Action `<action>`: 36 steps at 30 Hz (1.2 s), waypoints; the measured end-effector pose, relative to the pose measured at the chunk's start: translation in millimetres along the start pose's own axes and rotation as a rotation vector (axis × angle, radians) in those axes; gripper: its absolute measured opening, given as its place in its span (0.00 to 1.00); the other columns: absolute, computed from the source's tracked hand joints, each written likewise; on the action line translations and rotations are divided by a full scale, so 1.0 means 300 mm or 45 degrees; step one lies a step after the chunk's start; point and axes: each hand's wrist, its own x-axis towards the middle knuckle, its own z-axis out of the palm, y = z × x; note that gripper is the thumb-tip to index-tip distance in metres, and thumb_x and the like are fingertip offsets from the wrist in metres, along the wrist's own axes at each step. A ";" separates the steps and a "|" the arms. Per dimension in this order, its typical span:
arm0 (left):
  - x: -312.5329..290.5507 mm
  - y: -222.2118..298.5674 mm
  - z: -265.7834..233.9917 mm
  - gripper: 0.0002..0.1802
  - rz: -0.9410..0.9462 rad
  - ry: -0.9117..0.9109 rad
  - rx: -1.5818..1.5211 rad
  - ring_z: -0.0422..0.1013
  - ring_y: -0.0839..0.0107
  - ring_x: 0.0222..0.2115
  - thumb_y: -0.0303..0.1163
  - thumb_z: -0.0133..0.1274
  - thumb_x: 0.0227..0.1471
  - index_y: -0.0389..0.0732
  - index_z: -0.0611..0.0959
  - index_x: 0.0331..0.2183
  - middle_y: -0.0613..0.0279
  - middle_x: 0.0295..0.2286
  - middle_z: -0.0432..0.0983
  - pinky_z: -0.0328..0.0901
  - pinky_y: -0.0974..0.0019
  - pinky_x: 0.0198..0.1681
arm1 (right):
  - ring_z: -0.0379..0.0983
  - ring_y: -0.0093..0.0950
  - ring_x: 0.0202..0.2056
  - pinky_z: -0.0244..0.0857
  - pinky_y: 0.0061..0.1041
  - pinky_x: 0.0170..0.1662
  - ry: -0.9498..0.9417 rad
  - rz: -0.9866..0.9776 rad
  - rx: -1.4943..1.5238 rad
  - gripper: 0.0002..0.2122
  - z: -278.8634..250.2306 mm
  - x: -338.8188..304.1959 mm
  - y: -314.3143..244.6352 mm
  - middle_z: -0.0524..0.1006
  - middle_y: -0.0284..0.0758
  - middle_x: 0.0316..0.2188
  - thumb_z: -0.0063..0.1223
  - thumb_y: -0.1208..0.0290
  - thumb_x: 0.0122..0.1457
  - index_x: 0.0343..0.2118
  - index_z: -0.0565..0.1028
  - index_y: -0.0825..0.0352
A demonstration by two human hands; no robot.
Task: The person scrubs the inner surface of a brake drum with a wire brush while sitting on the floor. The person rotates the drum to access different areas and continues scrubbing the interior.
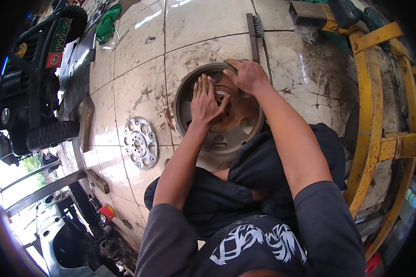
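Note:
A large round brownish-grey metal wheel (233, 138) with a raised rim, oval openings and a darker hub lies on the tiled floor before my crossed legs. My left hand (205, 101) rests on its face beside the hub, fingers stretched and thumb spread. At the far right edge, my right hand (248, 76) grips the rim, thumb on the inner side and fingers over the top; some fingertips are hidden. To the left lies a thinner silver metal disc (137, 144) with a ring of holes, apart from both hands.
A wire brush (253, 39) with a dark handle lies beyond the wheel. On the right stands a yellow metal frame (367, 115). A dark vehicle (37, 87) is at the far left, near wooden blocks (86, 124) and a red-yellow can (107, 213). A green cloth (107, 25) lies farther back.

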 end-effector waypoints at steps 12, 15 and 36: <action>-0.009 0.007 0.027 0.56 -0.087 0.054 -0.046 0.47 0.43 0.71 0.64 0.48 0.59 0.23 0.58 0.67 0.31 0.68 0.51 0.40 0.50 0.74 | 0.79 0.44 0.49 0.72 0.41 0.55 -0.068 0.038 -0.032 0.23 0.001 0.004 -0.022 0.83 0.45 0.46 0.51 0.49 0.65 0.55 0.79 0.60; -0.017 0.038 0.035 0.57 -0.042 0.089 -0.035 0.47 0.43 0.71 0.65 0.48 0.59 0.23 0.57 0.67 0.30 0.67 0.52 0.40 0.50 0.74 | 0.79 0.44 0.49 0.72 0.41 0.55 -0.044 0.032 -0.019 0.23 -0.007 -0.002 -0.006 0.83 0.45 0.45 0.52 0.49 0.65 0.55 0.79 0.60; -0.035 -0.009 0.005 0.59 -0.106 0.068 0.049 0.48 0.44 0.71 0.69 0.48 0.57 0.25 0.58 0.68 0.33 0.68 0.53 0.42 0.52 0.74 | 0.80 0.45 0.47 0.73 0.42 0.54 0.017 -0.020 -0.011 0.24 0.011 0.004 0.008 0.83 0.47 0.42 0.54 0.50 0.63 0.53 0.79 0.64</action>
